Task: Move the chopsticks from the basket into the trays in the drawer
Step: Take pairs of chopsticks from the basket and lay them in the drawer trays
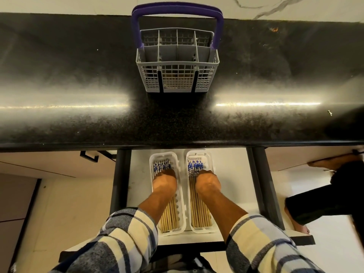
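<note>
A grey cutlery basket with a purple handle stands on the black counter; I see no chopsticks in its compartments. Below, the open drawer holds two white trays side by side. The left tray and the right tray each hold several wooden chopsticks with blue-and-white ends, the left bunch and the right bunch. My left hand rests on the left tray's chopsticks and my right hand on the right tray's. The fingers of both curl down and are hidden.
The counter overhangs the back of the drawer. Dark drawer rails run along both sides. A closed cabinet front with a black handle is at the left. Another person's leg and bare foot stand close on the right.
</note>
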The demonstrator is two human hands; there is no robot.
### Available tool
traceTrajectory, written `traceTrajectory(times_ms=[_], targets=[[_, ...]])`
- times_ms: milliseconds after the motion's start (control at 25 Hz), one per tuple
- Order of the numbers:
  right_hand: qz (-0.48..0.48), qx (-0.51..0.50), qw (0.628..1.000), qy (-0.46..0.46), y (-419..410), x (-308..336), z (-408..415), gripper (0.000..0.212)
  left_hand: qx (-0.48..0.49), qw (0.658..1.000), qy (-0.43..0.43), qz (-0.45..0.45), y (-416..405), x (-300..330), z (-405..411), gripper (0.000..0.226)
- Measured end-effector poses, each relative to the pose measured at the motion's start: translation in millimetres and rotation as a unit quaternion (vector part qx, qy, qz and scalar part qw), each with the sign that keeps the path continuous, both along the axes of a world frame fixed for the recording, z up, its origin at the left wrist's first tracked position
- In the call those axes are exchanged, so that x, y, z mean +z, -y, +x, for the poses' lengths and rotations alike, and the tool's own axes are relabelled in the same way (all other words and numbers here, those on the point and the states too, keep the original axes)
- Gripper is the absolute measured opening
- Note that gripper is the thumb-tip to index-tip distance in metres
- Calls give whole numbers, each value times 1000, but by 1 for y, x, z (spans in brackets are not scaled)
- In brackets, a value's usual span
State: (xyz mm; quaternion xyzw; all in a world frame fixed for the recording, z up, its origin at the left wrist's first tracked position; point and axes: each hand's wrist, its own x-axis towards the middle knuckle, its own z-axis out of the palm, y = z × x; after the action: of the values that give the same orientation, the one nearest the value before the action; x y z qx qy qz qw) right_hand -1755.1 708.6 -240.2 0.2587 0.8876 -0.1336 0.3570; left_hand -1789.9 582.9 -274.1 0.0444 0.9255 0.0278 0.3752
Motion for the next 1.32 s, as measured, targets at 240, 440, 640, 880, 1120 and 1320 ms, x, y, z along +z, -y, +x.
traceTrajectory(times_ms=[240,440,640,880,1120,1320], targets=[[4,1,1000,-13,1,-3,4,33,-70,997,-2,-10,0,2,14,27],[5,-23,1000,-18,2,-6,10,29,-113,993,-11,-12,-3,4,22,25],[-8,-66,997,-28,5,-6,15,29,-137,990,-28,-2,-11,5,33,21],[-6,-74,997,-35,6,-5,18,29,-147,988,-38,3,-9,3,34,20],[0,-50,998,-39,9,-5,20,28,-158,987,-28,2,-6,1,32,24],[-9,-12,996,-88,5,15,28,28,-108,988,3,107,-2,22,27,23]])
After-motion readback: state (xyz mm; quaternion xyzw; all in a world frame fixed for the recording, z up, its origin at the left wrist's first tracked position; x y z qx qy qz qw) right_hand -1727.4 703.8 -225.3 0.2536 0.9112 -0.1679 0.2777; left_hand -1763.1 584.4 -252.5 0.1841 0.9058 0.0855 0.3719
